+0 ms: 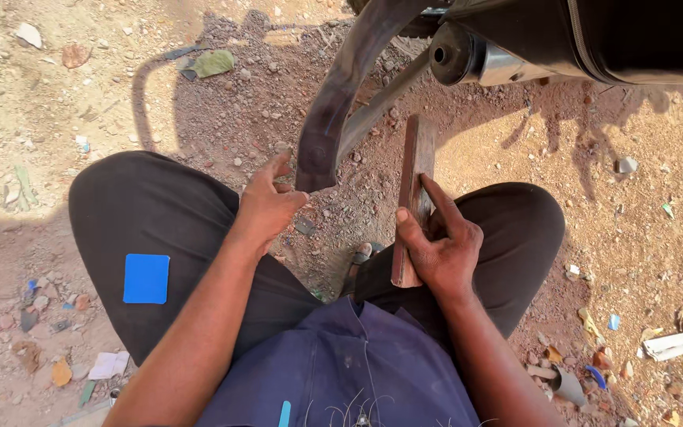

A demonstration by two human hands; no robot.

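Note:
I squat on bare ground with my knees apart in dark trousers. My left hand (266, 204) pinches the lower end of a black rubber inner tube (333, 119) that hangs down from a vehicle above. My right hand (440, 249) grips a long flat rusty metal file or bar (414, 170), index finger laid along it, holding it upright between my knees just right of the tube's end. The tube end and the bar are a little apart.
A black vehicle body with a round exhaust or axle end (456, 54) overhangs at top right. A metal stand bar (381, 103) slants behind the tube. Gravel, stones and litter cover the dirt all around. A blue patch (145, 278) sits on my left thigh.

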